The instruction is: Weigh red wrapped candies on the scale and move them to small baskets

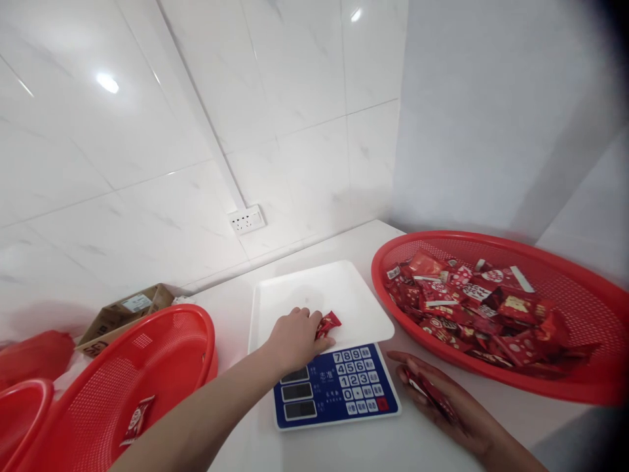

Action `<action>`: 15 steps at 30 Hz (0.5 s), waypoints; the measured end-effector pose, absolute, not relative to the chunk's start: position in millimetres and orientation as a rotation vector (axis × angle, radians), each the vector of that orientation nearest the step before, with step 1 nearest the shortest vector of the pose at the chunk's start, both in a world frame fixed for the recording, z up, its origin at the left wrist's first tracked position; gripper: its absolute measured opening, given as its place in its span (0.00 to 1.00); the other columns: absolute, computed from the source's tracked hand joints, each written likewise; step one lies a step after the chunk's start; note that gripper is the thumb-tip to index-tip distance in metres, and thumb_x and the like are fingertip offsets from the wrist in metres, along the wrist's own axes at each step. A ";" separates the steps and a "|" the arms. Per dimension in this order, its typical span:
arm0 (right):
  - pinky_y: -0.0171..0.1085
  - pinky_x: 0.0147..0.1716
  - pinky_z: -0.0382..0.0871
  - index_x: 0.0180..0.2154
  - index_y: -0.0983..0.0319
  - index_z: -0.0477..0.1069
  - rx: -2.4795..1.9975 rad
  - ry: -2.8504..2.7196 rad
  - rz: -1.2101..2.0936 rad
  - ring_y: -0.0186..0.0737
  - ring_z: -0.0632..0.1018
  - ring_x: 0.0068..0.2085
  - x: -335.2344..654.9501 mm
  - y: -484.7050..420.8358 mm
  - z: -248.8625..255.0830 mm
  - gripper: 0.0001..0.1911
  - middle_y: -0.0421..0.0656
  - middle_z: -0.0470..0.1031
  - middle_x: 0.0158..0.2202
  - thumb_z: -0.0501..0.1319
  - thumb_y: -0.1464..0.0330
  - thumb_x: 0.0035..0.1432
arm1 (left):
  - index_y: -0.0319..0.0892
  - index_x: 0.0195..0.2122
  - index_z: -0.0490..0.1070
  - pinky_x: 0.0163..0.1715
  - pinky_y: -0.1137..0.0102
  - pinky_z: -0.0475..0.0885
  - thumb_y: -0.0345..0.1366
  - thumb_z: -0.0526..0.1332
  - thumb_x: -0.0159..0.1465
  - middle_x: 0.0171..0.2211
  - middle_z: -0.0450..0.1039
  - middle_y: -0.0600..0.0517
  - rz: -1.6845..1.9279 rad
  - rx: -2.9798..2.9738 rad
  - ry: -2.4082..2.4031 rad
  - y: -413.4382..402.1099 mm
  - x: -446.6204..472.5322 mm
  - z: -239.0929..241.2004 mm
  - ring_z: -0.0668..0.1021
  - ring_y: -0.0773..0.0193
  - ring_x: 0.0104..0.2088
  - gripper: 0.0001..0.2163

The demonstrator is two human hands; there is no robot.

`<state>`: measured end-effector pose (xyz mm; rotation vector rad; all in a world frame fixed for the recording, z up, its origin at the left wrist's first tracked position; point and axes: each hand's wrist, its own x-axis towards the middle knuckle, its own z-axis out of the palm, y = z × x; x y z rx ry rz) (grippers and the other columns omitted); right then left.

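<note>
White table (373, 452) under tiled wall. Left hand (297, 337), fingers curled, pinching small crinkled red foil sachet (328, 323) on white scale tray (314, 288). Right hand (457, 412) flat, fingers loose, more red sachets (428, 391) in palm, beside round red mesh basket (565, 275).

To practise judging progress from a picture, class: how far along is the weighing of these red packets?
Done: a single packet lies in the left basket. In hand: the left hand holds a red packet on the scale tray; spare packets lie in the open right hand. Left: the right basket holds a big heap, so the job looks barely begun.
</note>
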<state>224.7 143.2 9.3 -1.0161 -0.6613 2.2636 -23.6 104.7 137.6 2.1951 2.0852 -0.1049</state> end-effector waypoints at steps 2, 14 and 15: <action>0.21 0.20 0.67 0.40 0.56 0.75 -1.031 -0.655 2.254 0.25 0.72 0.23 224.8 142.1 10.4 0.17 0.35 0.75 0.27 0.70 0.63 0.45 | 0.42 0.39 0.70 0.28 0.62 0.69 0.45 0.53 0.60 0.33 0.74 0.44 -0.137 2.180 2.058 109.0 -23.0 140.5 0.75 0.50 0.34 0.14; 0.21 0.20 0.66 0.39 0.56 0.76 -1.010 -0.659 2.271 0.26 0.73 0.24 225.2 142.9 12.5 0.14 0.35 0.75 0.26 0.69 0.65 0.47 | 0.48 0.44 0.68 0.25 0.72 0.64 0.34 0.49 0.60 0.25 0.74 0.55 0.100 1.887 2.308 72.5 -70.1 183.5 0.75 0.63 0.25 0.14; 0.21 0.20 0.66 0.39 0.57 0.76 -1.014 -0.659 2.273 0.26 0.73 0.24 225.1 143.0 12.5 0.14 0.36 0.75 0.26 0.69 0.65 0.47 | 0.48 0.45 0.68 0.25 0.72 0.64 0.35 0.49 0.60 0.26 0.74 0.55 0.149 1.794 2.419 61.3 -79.9 189.8 0.75 0.63 0.26 0.14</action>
